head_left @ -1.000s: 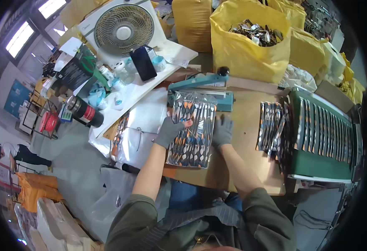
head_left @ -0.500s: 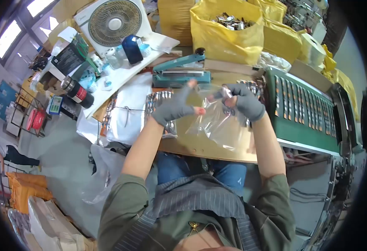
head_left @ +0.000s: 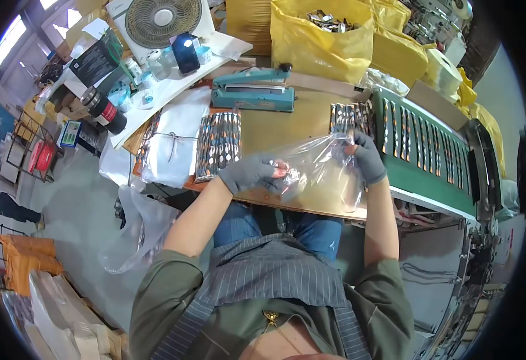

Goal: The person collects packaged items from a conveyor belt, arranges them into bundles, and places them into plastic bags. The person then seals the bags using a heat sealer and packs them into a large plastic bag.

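A clear plastic bag [head_left: 320, 165] is stretched between my two hands above the front of the table. My left hand [head_left: 252, 174], in a grey fingerless glove, pinches the bag's left end. The right hand [head_left: 366, 157], gloved alike, grips its upper right part. To the left of the bag lies a bundle of patterned dark strips [head_left: 218, 144], and a second stack of strips [head_left: 348, 117] is just behind my right hand. A teal heat sealer [head_left: 254, 96] stands at the back of the table.
At right, a green conveyor [head_left: 428, 153] carries a row of strips. Clear plastic sheets [head_left: 176, 141] tied with string lie at left. A white shelf [head_left: 185, 78] holds a phone, jars and a thermos [head_left: 104, 111]. Behind stands a yellow bag [head_left: 320, 45] of metal pieces.
My left hand has moved down and closed on the bag, where its fingers were spread before. The bag is now pulled out sideways between both hands.
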A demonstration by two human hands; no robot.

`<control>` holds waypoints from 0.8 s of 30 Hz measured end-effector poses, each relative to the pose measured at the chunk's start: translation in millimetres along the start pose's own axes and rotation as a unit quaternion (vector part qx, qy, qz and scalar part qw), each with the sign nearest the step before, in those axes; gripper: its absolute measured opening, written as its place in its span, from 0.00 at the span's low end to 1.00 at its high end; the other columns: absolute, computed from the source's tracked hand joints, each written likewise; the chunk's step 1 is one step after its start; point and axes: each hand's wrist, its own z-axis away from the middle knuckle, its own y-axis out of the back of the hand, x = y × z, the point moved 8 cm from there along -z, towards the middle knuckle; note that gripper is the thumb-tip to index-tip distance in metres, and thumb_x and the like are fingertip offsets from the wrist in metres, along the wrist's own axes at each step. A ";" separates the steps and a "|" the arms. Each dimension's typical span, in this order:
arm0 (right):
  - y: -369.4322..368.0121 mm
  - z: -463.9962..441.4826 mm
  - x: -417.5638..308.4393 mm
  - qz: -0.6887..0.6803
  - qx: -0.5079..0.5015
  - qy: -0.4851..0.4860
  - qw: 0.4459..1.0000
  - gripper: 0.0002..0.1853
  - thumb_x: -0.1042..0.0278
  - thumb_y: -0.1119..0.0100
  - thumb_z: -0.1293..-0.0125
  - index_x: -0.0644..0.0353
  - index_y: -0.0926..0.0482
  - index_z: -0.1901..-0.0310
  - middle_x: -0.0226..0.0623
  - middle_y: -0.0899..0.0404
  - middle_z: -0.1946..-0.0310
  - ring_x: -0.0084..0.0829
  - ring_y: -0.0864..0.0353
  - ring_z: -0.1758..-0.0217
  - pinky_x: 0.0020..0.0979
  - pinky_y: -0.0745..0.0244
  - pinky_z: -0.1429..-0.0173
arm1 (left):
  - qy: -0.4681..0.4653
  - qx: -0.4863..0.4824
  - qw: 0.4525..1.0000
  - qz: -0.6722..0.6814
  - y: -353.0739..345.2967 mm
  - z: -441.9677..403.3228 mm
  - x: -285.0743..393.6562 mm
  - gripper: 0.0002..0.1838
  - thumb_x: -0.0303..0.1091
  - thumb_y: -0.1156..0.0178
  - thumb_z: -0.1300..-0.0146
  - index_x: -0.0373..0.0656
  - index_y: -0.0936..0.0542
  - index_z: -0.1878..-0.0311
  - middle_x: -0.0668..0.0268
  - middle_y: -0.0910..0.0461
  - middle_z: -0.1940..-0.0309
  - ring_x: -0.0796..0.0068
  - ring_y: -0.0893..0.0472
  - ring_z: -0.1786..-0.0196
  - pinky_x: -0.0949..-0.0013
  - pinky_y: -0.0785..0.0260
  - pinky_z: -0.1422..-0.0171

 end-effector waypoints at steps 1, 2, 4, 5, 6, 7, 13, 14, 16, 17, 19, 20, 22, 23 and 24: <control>6.2 -0.7 10.6 0.027 0.000 -0.011 1.000 0.12 0.72 0.42 0.48 0.62 0.22 0.60 0.32 0.18 0.67 0.17 0.25 0.70 0.20 0.29 0.66 | 0.034 0.003 0.999 -0.036 1.1 1.2 -9.2 0.13 0.35 0.39 0.36 0.36 0.21 0.53 0.63 0.18 0.60 0.72 0.19 0.59 0.68 0.26 0.54; 15.1 1.3 25.9 0.068 0.034 -0.065 0.995 0.15 0.68 0.38 0.46 0.63 0.24 0.57 0.36 0.18 0.65 0.26 0.23 0.67 0.26 0.26 0.62 | -0.007 0.112 0.994 -0.017 11.7 3.6 -6.6 0.10 0.35 0.38 0.37 0.38 0.19 0.59 0.66 0.18 0.66 0.77 0.20 0.66 0.71 0.27 0.60; 8.4 19.6 -20.3 0.491 0.212 0.167 0.828 0.18 0.62 0.35 0.44 0.65 0.25 0.56 0.40 0.19 0.64 0.33 0.23 0.66 0.31 0.26 0.60 | -0.045 0.151 0.987 -0.046 16.4 4.5 0.2 0.09 0.36 0.38 0.37 0.39 0.19 0.62 0.68 0.19 0.70 0.80 0.22 0.68 0.73 0.28 0.62; -18.6 34.8 -39.3 0.657 0.279 0.267 0.647 0.20 0.59 0.34 0.43 0.65 0.26 0.56 0.42 0.20 0.63 0.36 0.23 0.66 0.34 0.26 0.60 | -0.066 0.169 0.982 -0.059 18.6 4.6 5.2 0.09 0.36 0.37 0.37 0.40 0.19 0.64 0.69 0.20 0.72 0.81 0.22 0.69 0.74 0.29 0.63; -27.3 37.5 -49.6 0.573 0.256 0.256 0.735 0.28 0.50 0.30 0.45 0.66 0.27 0.53 0.45 0.22 0.64 0.41 0.23 0.65 0.35 0.26 0.57 | -0.075 0.164 0.978 -0.104 13.8 3.7 9.8 0.09 0.37 0.36 0.38 0.42 0.20 0.68 0.72 0.21 0.76 0.84 0.25 0.71 0.77 0.31 0.64; -36.2 34.9 -33.4 0.420 0.223 0.111 0.873 0.29 0.48 0.29 0.47 0.64 0.26 0.55 0.40 0.23 0.67 0.35 0.23 0.64 0.34 0.27 0.54 | -0.065 0.179 0.973 -0.130 9.4 -1.3 9.9 0.11 0.40 0.35 0.38 0.41 0.20 0.68 0.70 0.21 0.76 0.84 0.24 0.72 0.76 0.31 0.66; -73.8 21.7 22.2 0.109 0.107 0.017 0.988 0.14 0.64 0.32 0.45 0.57 0.29 0.75 0.24 0.32 0.81 0.15 0.33 0.74 0.24 0.37 0.72 | -0.171 0.141 0.966 -0.130 -25.1 7.3 41.1 0.17 0.47 0.42 0.34 0.41 0.19 0.65 0.66 0.20 0.75 0.78 0.23 0.73 0.73 0.31 0.69; -69.2 14.3 29.0 0.121 0.085 0.005 0.989 0.13 0.64 0.33 0.45 0.58 0.29 0.75 0.23 0.32 0.81 0.15 0.34 0.75 0.24 0.37 0.72 | -0.176 0.132 0.974 -0.051 -23.6 15.2 48.3 0.16 0.46 0.43 0.33 0.41 0.20 0.62 0.66 0.20 0.74 0.77 0.23 0.73 0.73 0.30 0.68; -60.8 -0.8 53.7 0.138 0.038 -0.026 0.989 0.13 0.65 0.33 0.44 0.58 0.30 0.75 0.23 0.32 0.81 0.15 0.35 0.76 0.23 0.39 0.73 | -0.084 0.106 0.957 0.255 -20.8 23.8 28.2 0.15 0.42 0.45 0.32 0.40 0.21 0.53 0.66 0.20 0.73 0.77 0.22 0.73 0.73 0.29 0.66; -55.4 -9.2 68.5 0.147 0.013 -0.043 0.988 0.13 0.66 0.34 0.44 0.58 0.30 0.75 0.22 0.32 0.81 0.14 0.36 0.77 0.22 0.40 0.73 | -0.099 0.094 0.949 0.285 -20.6 26.5 23.3 0.16 0.41 0.46 0.31 0.39 0.24 0.48 0.65 0.20 0.73 0.76 0.21 0.72 0.72 0.28 0.66; -41.4 -42.9 84.3 0.166 -0.074 -0.034 0.983 0.21 0.55 0.32 0.44 0.63 0.26 0.58 0.34 0.25 0.68 0.24 0.29 0.64 0.27 0.32 0.60 | -0.137 0.064 0.929 0.339 -17.6 21.3 28.9 0.21 0.39 0.48 0.31 0.38 0.29 0.39 0.63 0.19 0.72 0.74 0.19 0.70 0.72 0.27 0.67; -25.8 -59.4 83.0 0.203 -0.072 -0.017 0.976 0.26 0.52 0.32 0.44 0.64 0.27 0.53 0.38 0.24 0.64 0.27 0.27 0.59 0.29 0.30 0.54 | -0.067 0.115 0.917 0.376 -7.8 19.4 29.9 0.24 0.37 0.48 0.30 0.40 0.34 0.34 0.62 0.19 0.70 0.71 0.18 0.70 0.70 0.26 0.67; 1.0 -73.2 43.0 0.243 -0.006 -0.077 0.967 0.48 0.38 0.33 0.47 0.68 0.39 0.35 0.55 0.32 0.41 0.46 0.34 0.36 0.38 0.38 0.33 | -0.123 0.193 0.943 0.243 33.8 29.0 33.1 0.25 0.36 0.47 0.31 0.41 0.34 0.33 0.62 0.19 0.69 0.73 0.20 0.70 0.71 0.26 0.66; 63.4 -99.9 70.1 0.481 0.090 -0.044 0.871 0.62 0.34 0.31 0.52 0.69 0.53 0.28 0.59 0.47 0.30 0.46 0.49 0.25 0.39 0.48 0.26 | -0.150 0.231 0.945 0.175 48.4 30.2 34.2 0.26 0.35 0.46 0.32 0.42 0.34 0.32 0.62 0.20 0.69 0.74 0.21 0.70 0.71 0.26 0.65; 98.1 -97.9 64.1 0.628 0.182 -0.128 0.745 0.67 0.29 0.32 0.57 0.68 0.56 0.27 0.64 0.57 0.27 0.51 0.59 0.22 0.41 0.51 0.25 | -0.185 0.305 0.927 0.115 58.1 27.9 37.5 0.24 0.36 0.46 0.32 0.42 0.33 0.33 0.62 0.19 0.67 0.75 0.21 0.68 0.73 0.27 0.62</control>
